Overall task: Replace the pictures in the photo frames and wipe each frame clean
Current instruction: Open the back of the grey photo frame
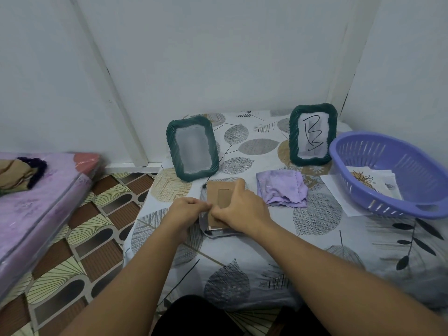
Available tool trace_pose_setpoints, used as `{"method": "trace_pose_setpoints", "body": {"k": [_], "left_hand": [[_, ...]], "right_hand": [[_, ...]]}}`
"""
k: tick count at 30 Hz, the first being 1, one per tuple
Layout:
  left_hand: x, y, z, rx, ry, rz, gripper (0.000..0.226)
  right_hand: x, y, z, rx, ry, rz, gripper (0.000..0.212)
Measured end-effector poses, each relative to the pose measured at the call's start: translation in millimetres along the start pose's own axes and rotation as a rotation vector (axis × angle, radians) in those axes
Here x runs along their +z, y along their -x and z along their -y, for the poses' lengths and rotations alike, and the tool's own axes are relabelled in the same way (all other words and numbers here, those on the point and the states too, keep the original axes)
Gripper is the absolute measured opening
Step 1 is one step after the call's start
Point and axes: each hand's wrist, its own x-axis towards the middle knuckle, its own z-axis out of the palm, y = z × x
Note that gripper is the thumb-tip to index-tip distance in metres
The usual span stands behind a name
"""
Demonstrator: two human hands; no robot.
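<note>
While both hands meet over a face-down frame (219, 207) lying on the tabletop (315, 251), the left hand (188, 210) pinches its left edge and the right hand (238, 206) presses the brown backing board (221, 194). A lilac cloth (282, 190) lies just beside. Two green frames (192, 147) (312, 134) stand behind, near a purple basket (392, 175).

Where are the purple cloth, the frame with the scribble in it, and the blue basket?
purple cloth (281, 190): head view, middle of its crumpled top.
frame with the scribble (293, 137): head view, its green left border.
blue basket (378, 202): head view, its near slotted wall.
</note>
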Motion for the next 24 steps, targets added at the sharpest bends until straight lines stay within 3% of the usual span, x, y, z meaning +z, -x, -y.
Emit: {"method": "trace_pose_setpoints", "body": {"k": [7, 11, 18, 20, 24], "left_hand": [[4, -1, -7, -0.08, -0.005, 0.016, 0.019], [2, -3, -8, -0.101, 0.015, 0.038, 0.019], [-4, -1, -9, -0.101, 0.048, 0.053, 0.012], [-8, -6, -6, -0.096, 0.07, 0.049, 0.013], [-8, -4, -5, -0.054, 0.097, 0.027, 0.014]], "right_hand": [[3, -5, -9, -0.013, -0.032, 0.037, 0.077], [-2, -8, -15, 0.027, -0.171, 0.051, 0.074], [-7, -3, -20, 0.115, -0.329, -0.023, 0.092], [-9, -2, -19, 0.121, -0.44, 0.001, 0.086], [-7, -6, -18, 0.114, -0.588, 0.022, 0.053]]}}
